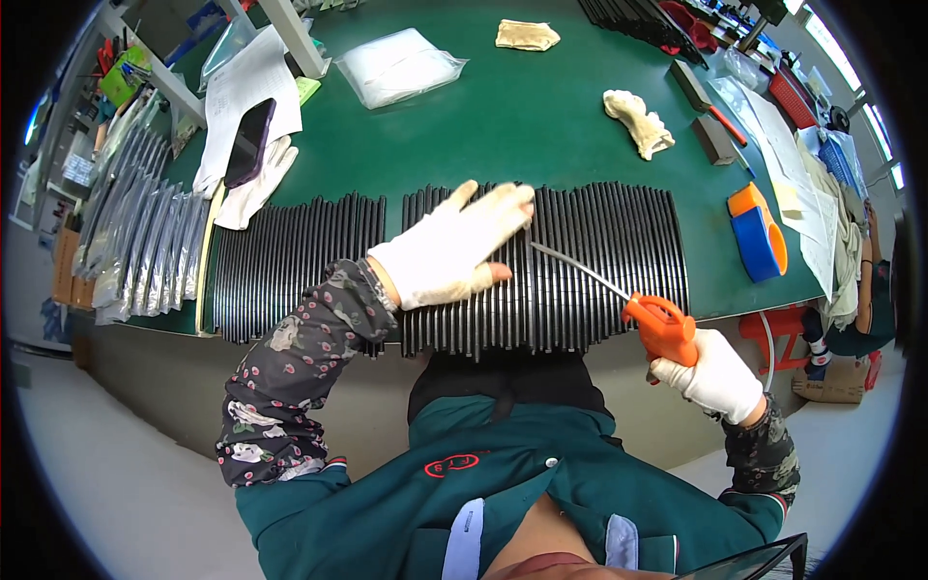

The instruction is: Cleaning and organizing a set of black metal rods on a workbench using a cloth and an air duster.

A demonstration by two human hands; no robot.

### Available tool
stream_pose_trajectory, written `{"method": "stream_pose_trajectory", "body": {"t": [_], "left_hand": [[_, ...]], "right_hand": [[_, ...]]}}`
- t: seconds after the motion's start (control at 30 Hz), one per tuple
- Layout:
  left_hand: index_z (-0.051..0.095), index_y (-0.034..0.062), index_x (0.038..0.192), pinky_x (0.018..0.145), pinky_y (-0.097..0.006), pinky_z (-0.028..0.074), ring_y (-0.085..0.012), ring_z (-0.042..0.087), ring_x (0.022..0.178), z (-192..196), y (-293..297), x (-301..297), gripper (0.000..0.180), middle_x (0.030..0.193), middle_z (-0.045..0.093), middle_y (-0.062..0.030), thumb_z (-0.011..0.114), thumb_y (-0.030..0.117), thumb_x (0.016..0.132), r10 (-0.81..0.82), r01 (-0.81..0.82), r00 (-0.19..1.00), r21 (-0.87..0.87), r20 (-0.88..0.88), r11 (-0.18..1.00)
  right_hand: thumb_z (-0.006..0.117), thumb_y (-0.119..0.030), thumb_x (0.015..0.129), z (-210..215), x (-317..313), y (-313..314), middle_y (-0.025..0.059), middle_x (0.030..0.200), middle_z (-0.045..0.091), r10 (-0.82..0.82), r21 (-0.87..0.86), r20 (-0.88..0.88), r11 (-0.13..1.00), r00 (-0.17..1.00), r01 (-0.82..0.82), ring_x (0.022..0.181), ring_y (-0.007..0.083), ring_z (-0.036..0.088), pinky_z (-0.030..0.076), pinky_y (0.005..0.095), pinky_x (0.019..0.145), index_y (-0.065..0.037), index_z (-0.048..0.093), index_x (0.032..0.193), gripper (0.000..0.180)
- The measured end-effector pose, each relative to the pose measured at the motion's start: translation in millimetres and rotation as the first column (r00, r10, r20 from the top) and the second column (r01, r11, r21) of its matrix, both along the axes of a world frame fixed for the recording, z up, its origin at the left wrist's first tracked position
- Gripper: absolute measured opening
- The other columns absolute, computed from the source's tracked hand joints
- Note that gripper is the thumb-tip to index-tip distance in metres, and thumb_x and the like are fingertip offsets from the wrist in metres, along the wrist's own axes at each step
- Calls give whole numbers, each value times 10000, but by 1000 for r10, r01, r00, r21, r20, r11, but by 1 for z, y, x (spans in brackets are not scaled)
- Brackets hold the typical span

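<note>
My left hand [454, 246], in a white glove, lies flat with fingers spread on a row of thin black strips [580, 261] laid side by side on the green table [503, 116]. My right hand [720, 375], also gloved in white, grips an orange air blow gun [662, 324] near the table's front edge. Its thin metal nozzle [578, 269] points up-left over the strips toward my left hand. A second batch of black strips [290, 261] lies to the left.
Silver foil bags [145, 242] are stacked at the left edge. A dark phone [249, 142] rests on papers beside a white glove [256, 184]. A clear plastic bag [396, 66], two cloth rags [638, 121], an orange-and-blue tape dispenser [759, 232] and papers lie further back and right.
</note>
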State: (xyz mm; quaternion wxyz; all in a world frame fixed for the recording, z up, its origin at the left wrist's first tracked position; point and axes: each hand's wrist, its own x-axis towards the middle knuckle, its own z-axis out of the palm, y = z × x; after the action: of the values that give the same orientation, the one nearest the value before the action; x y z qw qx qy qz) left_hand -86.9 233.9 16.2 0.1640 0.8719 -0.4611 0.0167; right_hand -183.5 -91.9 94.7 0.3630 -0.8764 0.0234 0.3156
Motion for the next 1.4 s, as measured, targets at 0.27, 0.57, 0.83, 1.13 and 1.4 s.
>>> {"method": "stream_pose_trajectory", "body": {"t": [0.27, 0.57, 0.83, 1.13, 1.4], "left_hand": [[454, 78, 1350, 1117, -540, 233, -321, 298, 1383, 9, 9, 1, 605, 1493, 336, -105, 577, 352, 824, -87, 70, 994, 229, 64, 971], [229, 52, 1479, 1148, -509, 123, -359, 211, 1418, -11, 46, 2, 878, 1520, 262, -178, 310, 687, 878, 144, -146, 989, -100, -33, 984], [39, 84, 1508, 1152, -488, 159, -282, 306, 1390, -13, 44, 12, 923, 1477, 379, -103, 451, 611, 871, 237, -241, 970, 87, 45, 967], [105, 72, 1502, 1151, -496, 157, -276, 330, 1377, -12, 41, 16, 994, 1450, 414, -99, 453, 702, 817, 239, -246, 964, -52, -113, 968], [253, 44, 1464, 1146, -498, 168, -285, 353, 1361, -12, 40, 15, 953, 1457, 397, -111, 448, 712, 813, 234, -234, 972, -32, -11, 972]], "right_hand": [[700, -268, 800, -8, 4, -3, 124, 708, 613, 75, -12, 71, 997, 995, -74, 619, 241, 583, 488, 342, 655, -27, 635, 988, 314], [698, -279, 795, -7, 3, 12, 114, 779, 659, 164, -7, 102, 986, 981, -164, 695, 262, 636, 505, 332, 709, -52, 652, 1016, 320], [682, -295, 807, -3, 19, 24, 154, 777, 655, 233, -150, 143, 966, 962, -211, 719, 330, 643, 508, 350, 702, -41, 640, 1026, 338], [680, -332, 797, -3, 45, 37, 192, 741, 638, 223, -213, 161, 959, 961, -186, 703, 372, 623, 497, 404, 670, -21, 640, 941, 345], [670, -350, 800, -1, 50, 42, 186, 744, 639, 182, -192, 190, 971, 965, -145, 721, 366, 629, 500, 405, 690, -22, 644, 909, 346]]}}
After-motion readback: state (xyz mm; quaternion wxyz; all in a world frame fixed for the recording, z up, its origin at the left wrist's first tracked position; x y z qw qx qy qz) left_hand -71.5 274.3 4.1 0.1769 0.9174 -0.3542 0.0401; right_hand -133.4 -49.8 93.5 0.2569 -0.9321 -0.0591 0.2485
